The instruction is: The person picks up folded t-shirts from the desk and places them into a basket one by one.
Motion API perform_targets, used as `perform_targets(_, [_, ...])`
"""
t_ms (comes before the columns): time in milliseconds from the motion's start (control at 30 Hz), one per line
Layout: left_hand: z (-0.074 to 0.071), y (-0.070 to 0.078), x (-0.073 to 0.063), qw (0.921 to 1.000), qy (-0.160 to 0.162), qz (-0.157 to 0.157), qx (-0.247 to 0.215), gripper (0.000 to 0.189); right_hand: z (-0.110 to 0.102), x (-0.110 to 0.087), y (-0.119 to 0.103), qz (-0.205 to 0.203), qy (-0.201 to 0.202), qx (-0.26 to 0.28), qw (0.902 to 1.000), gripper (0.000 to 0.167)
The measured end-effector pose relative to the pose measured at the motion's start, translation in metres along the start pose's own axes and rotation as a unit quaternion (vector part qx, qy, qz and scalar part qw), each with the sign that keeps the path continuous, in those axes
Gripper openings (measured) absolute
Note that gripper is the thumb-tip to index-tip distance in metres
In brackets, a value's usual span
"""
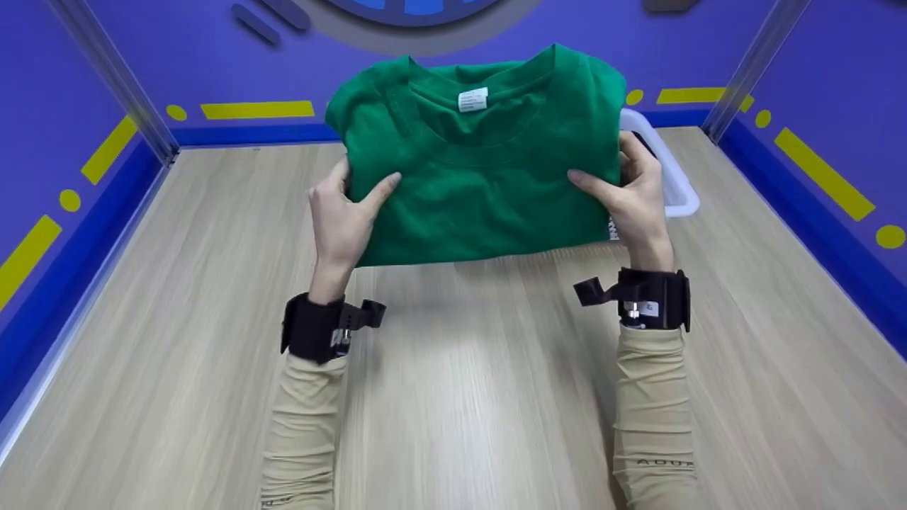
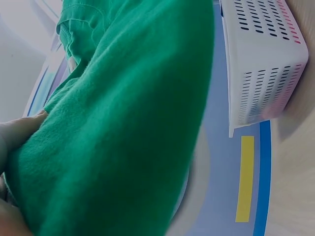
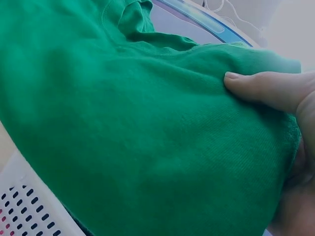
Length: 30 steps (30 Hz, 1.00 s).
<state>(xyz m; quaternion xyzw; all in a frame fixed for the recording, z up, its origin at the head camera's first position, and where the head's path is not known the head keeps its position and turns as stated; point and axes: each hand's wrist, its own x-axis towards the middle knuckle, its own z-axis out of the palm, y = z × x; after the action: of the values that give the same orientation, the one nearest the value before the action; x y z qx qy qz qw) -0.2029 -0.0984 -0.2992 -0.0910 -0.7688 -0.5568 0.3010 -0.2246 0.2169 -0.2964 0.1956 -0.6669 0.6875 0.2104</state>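
Note:
A folded green T-shirt [image 1: 482, 191] hangs in the air above the table, its collar toward the back wall and a white label [image 1: 472, 100] showing inside the neck. My left hand [image 1: 340, 219] grips its left side, thumb on the front and the other fingers behind. On the opposite side my right hand [image 1: 638, 202] holds the shirt the same way, and the right wrist view shows that thumb [image 3: 261, 88] pressing on the cloth. Most fingers of both hands are hidden behind the fabric.
A white perforated plastic basket [image 2: 268, 64] stands at the back right, partly covered by the shirt in the head view. The wood-grain table [image 1: 453, 397] is bounded by blue-purple walls [image 1: 227, 64] at the back and both sides.

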Motion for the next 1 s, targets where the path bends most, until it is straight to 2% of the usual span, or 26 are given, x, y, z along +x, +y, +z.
perform_targets(400, [0.006, 0.001, -0.002, 0.9995, 0.002, 0.020, -0.022, 0.033, -0.008, -0.001, -0.002, 0.036, 0.024, 0.037, 0.9984, 0.050])
perform_targets(700, [0.007, 0.001, -0.003, 0.9992, 0.003, 0.026, -0.030, 0.037, -0.012, -0.001, -0.003, 0.019, 0.032, 0.038, 0.9986, 0.050])
perform_targets(1000, [0.006, -0.002, -0.004, 0.9985, -0.001, 0.035, -0.042, 0.036, -0.011, -0.003, -0.003, -0.001, 0.017, 0.045, 0.9988, 0.054])
